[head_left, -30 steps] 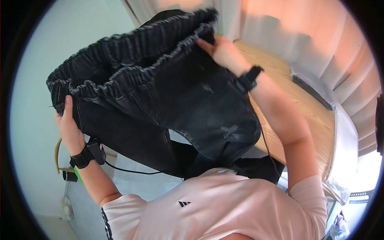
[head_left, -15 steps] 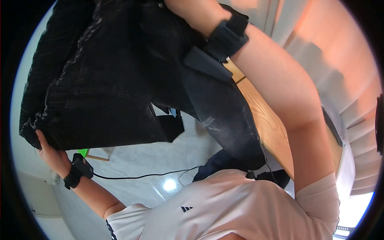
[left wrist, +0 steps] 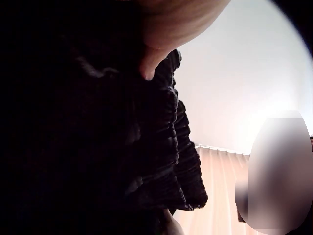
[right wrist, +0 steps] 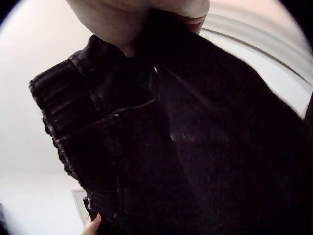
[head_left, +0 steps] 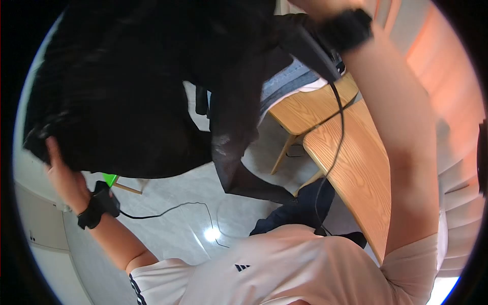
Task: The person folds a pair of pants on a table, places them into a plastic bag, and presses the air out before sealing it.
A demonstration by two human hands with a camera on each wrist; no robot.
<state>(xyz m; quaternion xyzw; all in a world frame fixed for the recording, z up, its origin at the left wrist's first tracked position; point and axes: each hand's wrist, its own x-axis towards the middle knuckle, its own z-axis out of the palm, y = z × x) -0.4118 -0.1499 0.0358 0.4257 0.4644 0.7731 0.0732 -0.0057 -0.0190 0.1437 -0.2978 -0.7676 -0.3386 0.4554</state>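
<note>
A pair of black jeans (head_left: 127, 101) hangs spread out in front of me, filling the upper left of the head view. My left hand (head_left: 66, 178) grips the gathered elastic waistband at its lower left end, thumb lying on the near side of the cloth. At the top edge of the head view, my right hand (head_left: 320, 6) is raised and partly cut off. The right wrist view shows that right hand (right wrist: 142, 19) pinching the dark cloth beside the ribbed waistband (right wrist: 63, 122). One leg (head_left: 239, 152) dangles folded near my body, with a pale worn patch on it.
To the right stands a wooden table (head_left: 356, 168), with a second wooden table (head_left: 295, 114) behind it bearing folded blue denim (head_left: 290, 81). Black cables (head_left: 341, 127) run from both wrist cameras. A green stool (head_left: 109, 179) is on the grey floor, and curtains (head_left: 460, 152) hang at the right.
The jeans have turned from waistband-up to waistband toward the left. My right hand has risen to the upper edge of the view, and the denim on the far table has come into sight.
</note>
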